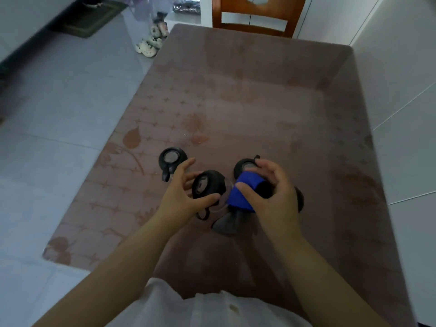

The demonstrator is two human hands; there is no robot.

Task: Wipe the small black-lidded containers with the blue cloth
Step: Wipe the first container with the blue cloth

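Several small clear containers with black lids stand on the brown patterned table (259, 102). My left hand (181, 192) grips one of them (207, 185) by its lid, tilted toward me. My right hand (271, 192) holds the blue cloth (243, 190), wrapped around a dark object whose black end sticks out between my fingers. Another container (172, 159) stands to the far left with its strap hanging. One more (245, 167) sits behind the cloth, partly hidden. A black lid edge (299, 199) shows to the right of my right hand.
A dark grey piece (226, 223) lies on the table below the cloth. A wooden chair (257, 15) stands at the table's far end. Pale shoes (151, 43) lie on the tiled floor to the left. A white wall runs along the right.
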